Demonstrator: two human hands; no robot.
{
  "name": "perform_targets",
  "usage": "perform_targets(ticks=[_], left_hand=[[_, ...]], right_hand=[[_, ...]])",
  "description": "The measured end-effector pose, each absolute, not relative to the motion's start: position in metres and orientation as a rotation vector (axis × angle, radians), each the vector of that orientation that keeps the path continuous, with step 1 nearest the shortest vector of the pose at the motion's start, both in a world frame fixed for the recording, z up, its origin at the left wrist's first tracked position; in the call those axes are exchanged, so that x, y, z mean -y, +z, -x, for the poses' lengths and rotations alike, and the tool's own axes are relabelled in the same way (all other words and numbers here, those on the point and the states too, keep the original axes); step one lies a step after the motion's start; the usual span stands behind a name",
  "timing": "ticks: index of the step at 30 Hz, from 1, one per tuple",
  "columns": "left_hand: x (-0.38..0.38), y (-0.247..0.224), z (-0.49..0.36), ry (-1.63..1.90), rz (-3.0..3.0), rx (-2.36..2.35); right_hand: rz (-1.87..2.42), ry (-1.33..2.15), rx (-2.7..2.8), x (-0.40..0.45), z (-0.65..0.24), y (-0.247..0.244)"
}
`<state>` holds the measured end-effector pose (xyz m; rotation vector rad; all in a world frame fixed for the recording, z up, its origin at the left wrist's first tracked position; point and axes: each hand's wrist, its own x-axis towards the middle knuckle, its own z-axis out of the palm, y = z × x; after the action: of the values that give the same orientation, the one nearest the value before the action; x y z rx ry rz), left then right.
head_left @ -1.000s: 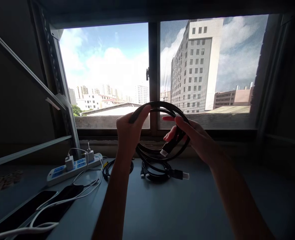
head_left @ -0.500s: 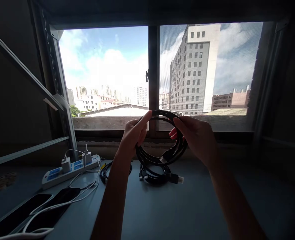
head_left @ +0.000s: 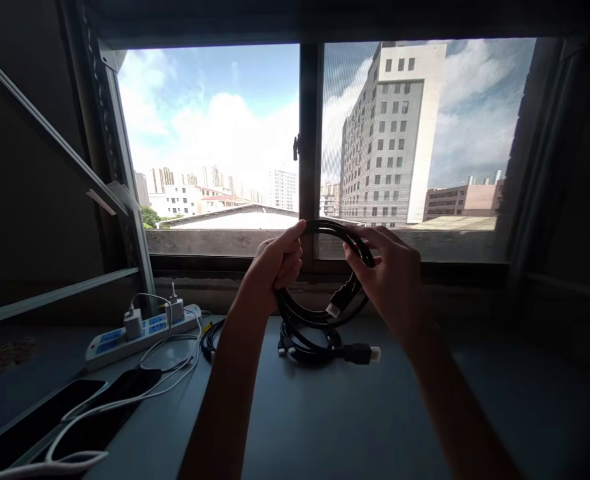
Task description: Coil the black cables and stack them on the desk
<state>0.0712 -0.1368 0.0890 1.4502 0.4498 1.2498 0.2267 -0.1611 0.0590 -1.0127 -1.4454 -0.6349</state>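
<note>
A black HDMI cable [head_left: 295, 312], wound into a loop, is held up in front of the window. My left hand [head_left: 281, 267] is closed round the loop's left side, thumb along the top. My right hand [head_left: 387, 267] pinches the upper right of the coil between thumb and fingers. One plug [head_left: 342, 297] with a pale tip lies inside the loop at its lower right. Another plug [head_left: 362, 354] sticks out to the right below the loop. Behind and beneath it, a second coiled black cable [head_left: 307, 355] rests on the grey table [head_left: 319, 420].
To the left, a white power strip [head_left: 145, 337] holds two chargers with white cords [head_left: 119, 405]. Two dark phones [head_left: 49, 413] lie at the front left. Another black cable coil [head_left: 209, 341] sits beside my left forearm. A window [head_left: 311, 153] stands behind the table.
My right hand has shifted its grip on the coil, its fingers now closing round the upper right side. The lower plug has moved slightly right. My left hand keeps its hold.
</note>
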Motion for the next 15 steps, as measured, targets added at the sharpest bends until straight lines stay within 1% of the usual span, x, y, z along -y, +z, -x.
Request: perform_targets(ticks=[4, 11, 15], left_hand=[[0.132, 0.087, -0.072, 1.235, -1.504, -0.467], [0.126, 0.085, -0.060, 1.321, -1.785, -0.636], [0.124, 0.084, -0.058, 1.410, -1.883, -0.684]], right_hand=[[1.038, -0.490, 1.449, 0.158, -0.230, 0.060], [0.986, 0.195, 1.506, 0.164, -0.230, 0.062], [0.929, 0.437, 1.528, 0.172, -0.229, 0.065]])
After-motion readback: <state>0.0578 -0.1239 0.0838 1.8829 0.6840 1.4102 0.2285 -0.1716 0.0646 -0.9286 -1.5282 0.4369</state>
